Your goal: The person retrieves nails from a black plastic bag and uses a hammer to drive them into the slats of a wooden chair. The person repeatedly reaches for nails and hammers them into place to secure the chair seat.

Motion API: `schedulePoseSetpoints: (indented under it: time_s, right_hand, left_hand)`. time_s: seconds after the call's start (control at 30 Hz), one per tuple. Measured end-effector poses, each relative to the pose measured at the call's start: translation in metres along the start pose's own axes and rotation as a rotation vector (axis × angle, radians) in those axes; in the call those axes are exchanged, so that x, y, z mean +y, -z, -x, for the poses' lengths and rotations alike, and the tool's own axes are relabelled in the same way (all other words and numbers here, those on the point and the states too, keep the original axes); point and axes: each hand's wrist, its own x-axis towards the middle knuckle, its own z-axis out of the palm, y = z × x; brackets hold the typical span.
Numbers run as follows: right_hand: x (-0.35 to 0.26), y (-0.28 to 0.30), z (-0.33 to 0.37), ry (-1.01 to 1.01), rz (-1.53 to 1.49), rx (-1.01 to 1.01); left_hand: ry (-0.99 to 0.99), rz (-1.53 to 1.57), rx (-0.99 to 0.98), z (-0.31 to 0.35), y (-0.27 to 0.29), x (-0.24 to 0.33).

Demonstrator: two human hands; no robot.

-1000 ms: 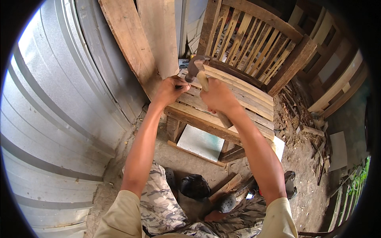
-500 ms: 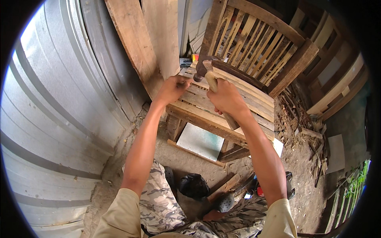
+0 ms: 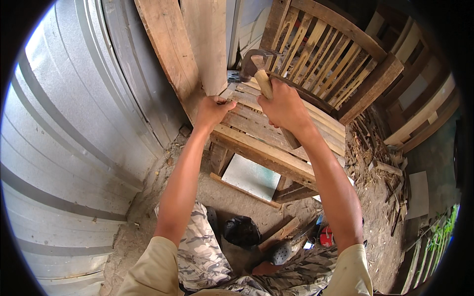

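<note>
My right hand (image 3: 286,106) is closed around the wooden handle of a claw hammer (image 3: 263,83). Its dark metal head is up near the foot of the slatted backrest (image 3: 323,54), apart from my left hand. At the left end of a wooden slatted bench seat (image 3: 276,129), my left hand (image 3: 213,114) is closed, with thumb and fingertips pinched together close to the slats. Whatever lies between those fingertips is too small to make out. Below the seat, a pale panel (image 3: 251,177) shows between the front legs.
Tall planks (image 3: 170,52) lean beside a corrugated metal wall (image 3: 74,123) on the left. On the ground are a black plastic bag (image 3: 242,232), a board piece (image 3: 279,234) and a red can (image 3: 326,236). Wood scraps (image 3: 377,153) lie along the right, by stacked wooden frames (image 3: 419,118).
The hammer head has risen away from my left fingertips. My left hand stays at the seat's left end, still pinched. The whole view has shifted slightly.
</note>
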Motion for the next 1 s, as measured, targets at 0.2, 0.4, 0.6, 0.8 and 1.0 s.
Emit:
schedulePoseSetpoints:
  time_s: [0.2, 0.4, 0.6, 0.8, 1.0]
  right_hand:
    - [-0.01, 0.004, 0.001, -0.108, 0.137, -0.24]
    - [-0.02, 0.027, -0.004, -0.005, 0.018, -0.012]
    - [0.004, 0.0, 0.005, -0.025, 0.148, -0.318]
    - [-0.009, 0.013, 0.004, 0.02, 0.04, -0.021]
    - [0.01, -0.015, 0.017, -0.096, 0.136, -0.187]
  left_hand:
    - [0.011, 0.11, -0.02, -0.009, -0.002, -0.013]
    - [-0.03, 0.105, -0.017, -0.007, -0.001, -0.011]
    - [0.005, 0.129, -0.025, -0.012, -0.002, -0.015]
    - [-0.001, 0.137, -0.023, -0.009, -0.004, -0.013]
    - [0.003, 0.153, -0.027, -0.006, 0.001, -0.013]
